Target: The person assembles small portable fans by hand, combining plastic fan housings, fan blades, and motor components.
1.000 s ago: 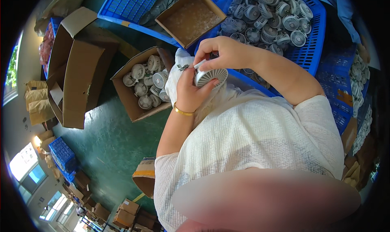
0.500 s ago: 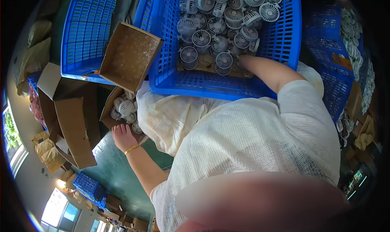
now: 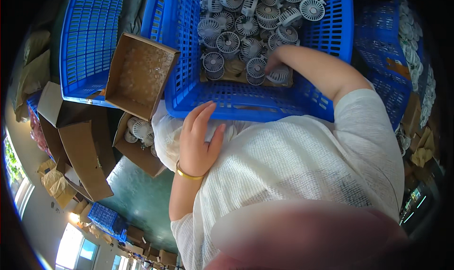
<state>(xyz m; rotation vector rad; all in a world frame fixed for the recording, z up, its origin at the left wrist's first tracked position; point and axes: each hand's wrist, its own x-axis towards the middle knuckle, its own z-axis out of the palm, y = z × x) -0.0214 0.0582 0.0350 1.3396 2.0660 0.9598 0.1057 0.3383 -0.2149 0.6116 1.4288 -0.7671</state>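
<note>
A large blue plastic basket (image 3: pixel 265 110) in front of me holds a heap of small white and grey round fans (image 3: pixel 228 42). My right hand (image 3: pixel 280 57) reaches down into it near its front side. The fingers are closed at a tilted small fan (image 3: pixel 279 75), though the fan partly hides behind them. My left hand (image 3: pixel 196 144) is raised in front of my body, just short of the basket's near rim. Its fingers are stretched out with nothing in them. Left of it, a cardboard box (image 3: pixel 137 157) holds several more white fans (image 3: pixel 142 129).
A shallow cardboard box (image 3: pixel 138 76) with small clear bits leans at the basket's left side, before another blue basket (image 3: pixel 91 43). A tall open carton (image 3: pixel 87 156) stands further left. More blue baskets (image 3: pixel 378 47) with fans are at the right.
My left hand has left the cardboard box of fans and moved right, toward the basket. My right hand has shifted slightly left and up, and a tilted fan now shows at its fingers.
</note>
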